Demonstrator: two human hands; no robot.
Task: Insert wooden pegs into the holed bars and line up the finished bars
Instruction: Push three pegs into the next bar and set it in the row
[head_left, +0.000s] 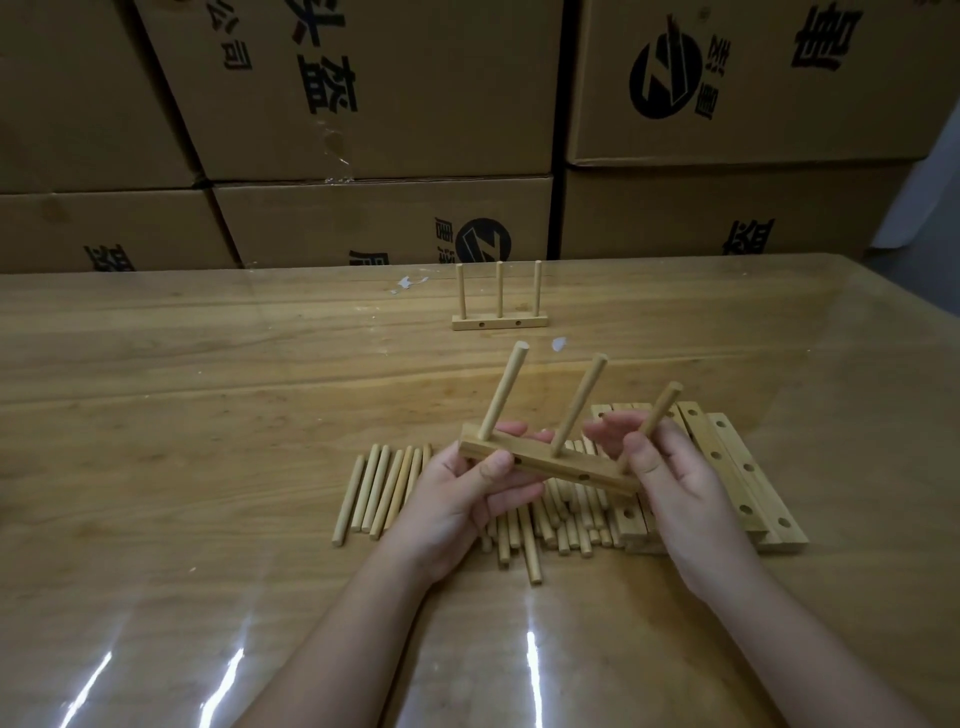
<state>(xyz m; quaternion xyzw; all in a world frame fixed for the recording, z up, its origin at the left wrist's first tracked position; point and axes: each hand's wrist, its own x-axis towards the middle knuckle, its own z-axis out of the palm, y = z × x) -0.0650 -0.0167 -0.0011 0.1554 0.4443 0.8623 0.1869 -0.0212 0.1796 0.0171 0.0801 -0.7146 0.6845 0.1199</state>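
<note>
The left hand (457, 499) grips one end of the holed bar (550, 465), the right hand (670, 467) pinches its third peg (657, 413) (tilted, like the others), both above the loose pegs (384, 488); a finished bar (500, 322) stands beyond them.

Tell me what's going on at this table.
A person is assembling peg racks. The left hand grips one end of a holed bar, held tilted above the table with three pegs in it. The right hand pinches the third peg at the other end. One finished bar stands farther back. Under the hands lie loose pegs and empty bars.
</note>
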